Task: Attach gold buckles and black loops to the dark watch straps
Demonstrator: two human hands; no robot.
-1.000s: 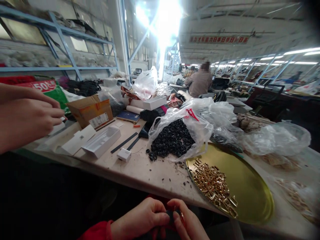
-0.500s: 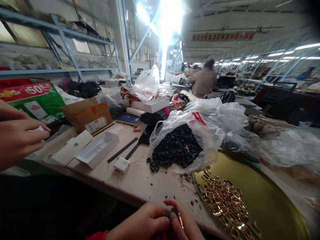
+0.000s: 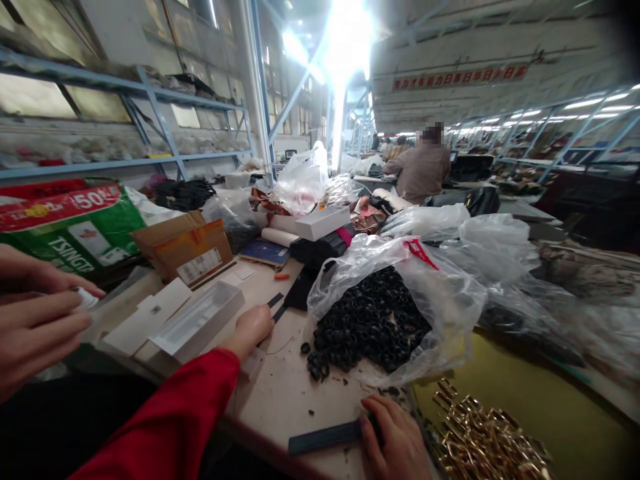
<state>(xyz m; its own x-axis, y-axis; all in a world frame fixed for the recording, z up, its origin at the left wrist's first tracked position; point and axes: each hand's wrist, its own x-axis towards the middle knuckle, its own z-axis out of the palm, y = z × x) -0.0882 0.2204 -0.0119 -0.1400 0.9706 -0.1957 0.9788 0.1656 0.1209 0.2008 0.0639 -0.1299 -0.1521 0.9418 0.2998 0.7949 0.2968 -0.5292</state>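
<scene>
My left hand (image 3: 253,330), at the end of a red sleeve, reaches across the table with its fingers curled at the black strips (image 3: 276,300). It covers most of their length, and its fingertips are partly hidden. Near the table's front edge, my right hand (image 3: 393,433) has its fingers bent around one end of a dark flat strip (image 3: 325,438). The strip's other end points left over the tabletop. Beyond my right hand, an open clear plastic bag (image 3: 453,293) holds a heap of small black loops (image 3: 370,320). Gold-coloured metal buckles (image 3: 490,433) lie to its right.
The buckles lie on a large gold tray (image 3: 530,373). At the far left, another person's hands (image 3: 40,320) hold a small white object. A white open box (image 3: 200,320), a brown carton (image 3: 183,247) and a blue notebook (image 3: 265,253) stand or lie behind my left arm.
My hands were together at the front edge around a small dark piece and a gold buckle. Now the left has moved forward and left to the strips; the right rests on the table with a dark strip.
</scene>
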